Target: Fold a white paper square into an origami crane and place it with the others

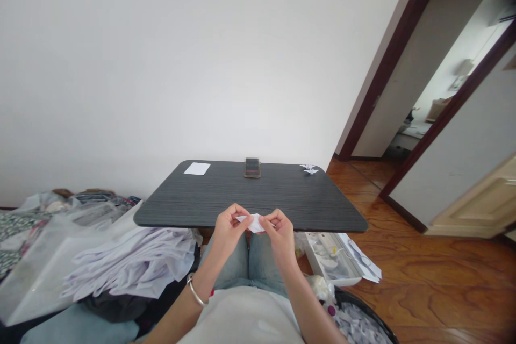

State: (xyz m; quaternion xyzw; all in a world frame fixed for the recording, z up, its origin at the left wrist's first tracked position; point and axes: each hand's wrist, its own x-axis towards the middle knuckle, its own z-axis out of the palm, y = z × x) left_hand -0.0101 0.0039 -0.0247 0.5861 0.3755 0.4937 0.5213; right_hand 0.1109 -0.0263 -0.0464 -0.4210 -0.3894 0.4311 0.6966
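Your left hand [227,228] and right hand [281,232] meet over the near edge of the dark table [250,193], both pinched on one small folded white paper [253,222]. Left fingers clamp its left corner; right fingers clamp its right side, so the paper spans the gap between your two grips, held just above your lap. A silver bangle [196,292] sits on your left wrist. Beyond the grip, across the table: a phone [252,167] standing straight ahead, a flat white sheet [197,169] far left, a folded paper crane [309,169] far right. Left of your left hand, below table level, lies a heap of white paper sheets [133,260].
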